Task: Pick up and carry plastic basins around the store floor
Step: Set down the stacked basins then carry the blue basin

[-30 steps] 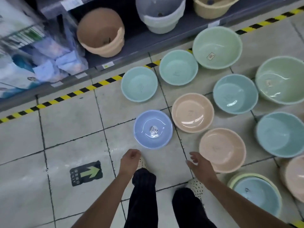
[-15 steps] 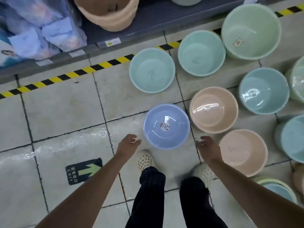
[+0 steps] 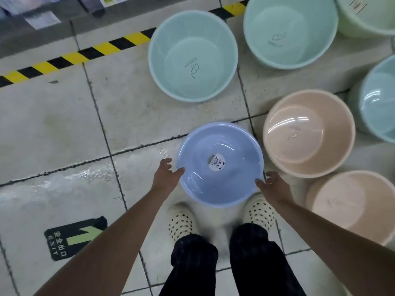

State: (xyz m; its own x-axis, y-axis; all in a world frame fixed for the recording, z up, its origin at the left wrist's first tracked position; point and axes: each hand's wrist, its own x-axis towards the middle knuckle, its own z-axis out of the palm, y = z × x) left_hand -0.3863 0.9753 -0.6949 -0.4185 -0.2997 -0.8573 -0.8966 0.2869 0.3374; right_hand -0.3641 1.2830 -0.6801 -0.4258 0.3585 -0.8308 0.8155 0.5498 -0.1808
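Note:
A small blue basin [image 3: 220, 165] with a panda sticker on its bottom sits on the tiled floor just in front of my feet. My left hand [image 3: 167, 175] is at its left rim with fingers spread, the thumb touching the edge. My right hand [image 3: 272, 185] is at the right rim, its thumb resting on the edge and its fingers loosely bent outside the rim. Neither hand has closed around the rim. The basin rests flat on the floor.
Other basins crowd the right: a peach basin [image 3: 307, 133] beside the blue one, another peach basin [image 3: 350, 206] nearer, teal basins [image 3: 193, 55] [image 3: 290, 28] beyond. Yellow-black hazard tape [image 3: 74, 57] runs along a shelf base. An arrow floor sticker [image 3: 74, 237] lies at left.
I have bent lower and closer to the floor. Both hands moved forward from in front of the blue basin to either side of its rim.

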